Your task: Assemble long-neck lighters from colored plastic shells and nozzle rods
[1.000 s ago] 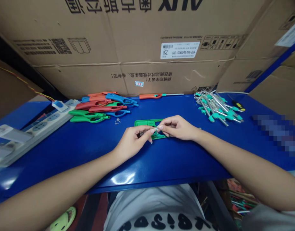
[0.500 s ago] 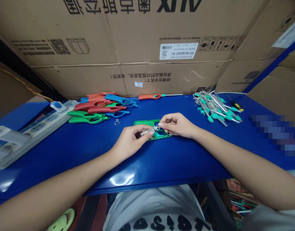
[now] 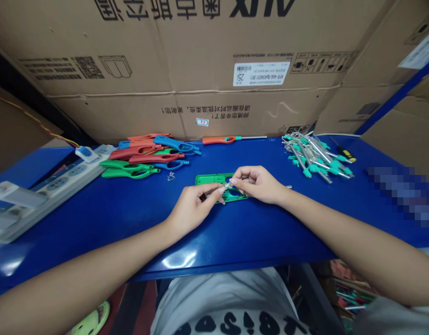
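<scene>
Head view shows our left hand (image 3: 189, 207) and right hand (image 3: 263, 186) meeting over the middle of a green lighter half-shell (image 3: 211, 178), with the left one nearer our body. Both grips are narrow: left thumb and fingers hold a slim silvery piece (image 3: 227, 186), and right thumb and fingertip pinch its outer end. Its axis slants away from us and to the right, out of the left grip toward the right one, while the shell's long axis runs crosswise on the blue table (image 3: 200, 246). We cannot tell whether the piece touches the shell. Half a second ago more of its silver body lay bare above the left thumb, with a pale loop at the right fingertips; now the fingers hide most of it, and a rod tip (image 3: 289, 187) shows past the right wrist. Farther off, we see small metal pins (image 3: 171, 176) and coloured lighter handles (image 3: 140, 158) to the left, silver tubes with teal collars (image 3: 317, 156) to the right, then an orange lighter (image 3: 217, 139) before the cardboard carton (image 3: 130, 111).
</scene>
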{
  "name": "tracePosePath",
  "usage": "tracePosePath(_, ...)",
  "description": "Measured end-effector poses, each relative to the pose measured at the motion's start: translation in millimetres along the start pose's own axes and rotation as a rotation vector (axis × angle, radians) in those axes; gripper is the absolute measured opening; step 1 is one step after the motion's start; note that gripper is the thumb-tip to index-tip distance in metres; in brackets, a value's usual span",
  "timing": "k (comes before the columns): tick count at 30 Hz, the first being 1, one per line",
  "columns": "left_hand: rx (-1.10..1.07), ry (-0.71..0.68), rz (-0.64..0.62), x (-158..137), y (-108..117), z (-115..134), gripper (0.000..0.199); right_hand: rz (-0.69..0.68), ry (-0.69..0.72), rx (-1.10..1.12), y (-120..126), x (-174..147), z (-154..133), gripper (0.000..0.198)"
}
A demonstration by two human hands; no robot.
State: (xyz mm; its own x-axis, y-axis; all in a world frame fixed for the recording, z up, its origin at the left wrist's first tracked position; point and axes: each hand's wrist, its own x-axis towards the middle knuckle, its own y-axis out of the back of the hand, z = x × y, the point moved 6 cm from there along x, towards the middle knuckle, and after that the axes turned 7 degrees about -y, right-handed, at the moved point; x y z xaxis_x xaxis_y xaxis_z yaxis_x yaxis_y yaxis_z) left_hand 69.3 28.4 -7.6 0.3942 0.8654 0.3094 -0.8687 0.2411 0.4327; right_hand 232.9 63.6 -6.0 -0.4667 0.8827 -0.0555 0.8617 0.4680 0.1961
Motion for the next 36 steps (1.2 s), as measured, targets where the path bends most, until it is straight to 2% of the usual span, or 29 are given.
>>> tracePosePath(12,-0.053,0.015,0.009,2.4,2.1,1.0,0.029,-0.095,-0.091,0.084,0.4,5.5,5.0,0.043)
tracePosePath(28,0.017,-0.026,-0.014,1.8,-0.8,4.7,0.035,0.002,-0.044,-0.017,-3.2,0.0,0.2,0.046)
tracePosePath(36,0.021,-0.019,-0.028,1.2,-0.2,4.5,0.037,-0.023,-0.026,-0.017,-3.1,1.2,1.4,0.045)
